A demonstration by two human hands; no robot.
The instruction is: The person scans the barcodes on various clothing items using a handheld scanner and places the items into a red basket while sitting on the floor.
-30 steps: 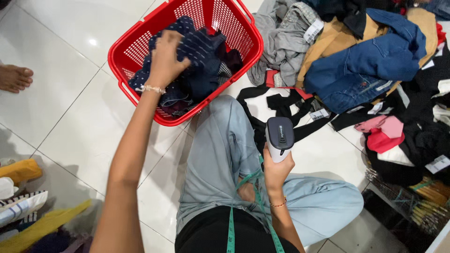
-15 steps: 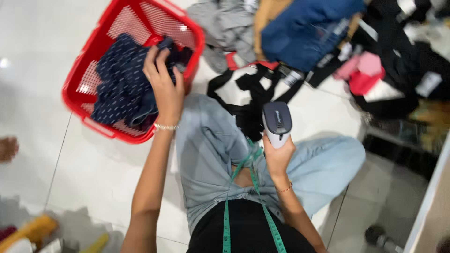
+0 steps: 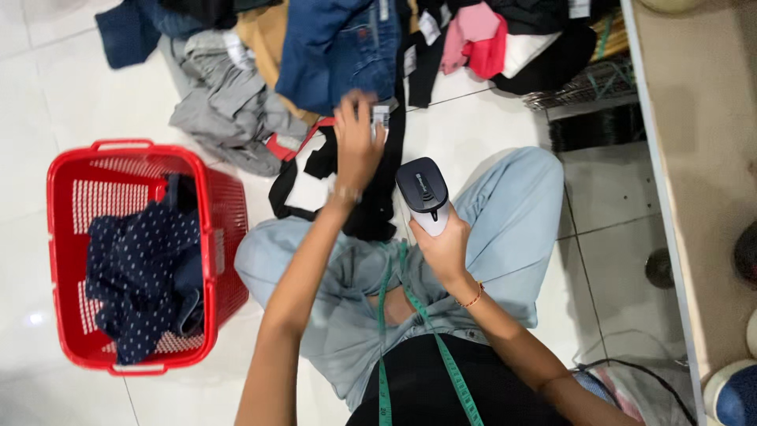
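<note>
Head view: left hand (image 3: 356, 142) blurred over black garment (image 3: 371, 209), grip unclear; right hand (image 3: 445, 248) fingers wrapped around scanner (image 3: 423, 193).

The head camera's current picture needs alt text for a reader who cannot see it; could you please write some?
Seated on a white tiled floor, a person reaches the left hand to a black garment beside a clothes pile, while the right hand holds a handheld scanner. A red basket holding dotted navy clothing stands at their left.

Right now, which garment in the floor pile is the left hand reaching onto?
The black strappy garment: the left hand rests on its white tag, beside the blue jeans and grey clothing.
</note>
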